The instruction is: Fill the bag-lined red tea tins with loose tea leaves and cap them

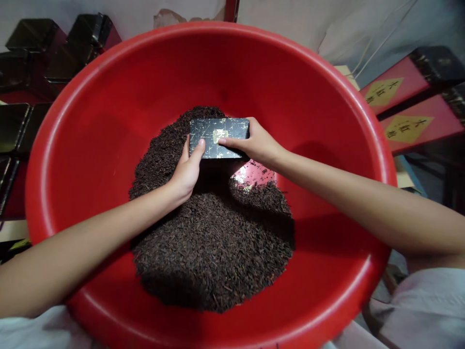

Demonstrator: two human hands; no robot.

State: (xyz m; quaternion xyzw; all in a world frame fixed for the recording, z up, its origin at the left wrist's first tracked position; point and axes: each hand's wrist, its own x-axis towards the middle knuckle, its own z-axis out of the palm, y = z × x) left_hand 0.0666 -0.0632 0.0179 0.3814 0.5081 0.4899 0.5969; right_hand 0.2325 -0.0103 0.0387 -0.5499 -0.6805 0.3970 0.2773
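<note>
Both of my hands hold a tea tin [201, 127] above dark loose tea leaves [214, 247]. Its dark, gold-flecked lid with a small gold label faces up; I cannot make out how much of the body is beneath. My left hand [187, 169] grips its near left corner, thumb on the lid. On the right side, my right hand [259, 140] wraps the edge with its thumb reaching to the label. The other fingers are mostly hidden underneath. A shiny pink piece [257, 173] lies partly covered by leaves below my right hand.
The leaves lie in a wide red plastic basin [319, 111] with a thick rim. Several dark tins [34, 36] crowd the left side. Two pink tins [407, 128] with yellow diamond labels and dark lids lie tilted at the right. A pale wall [279, 22] stands behind.
</note>
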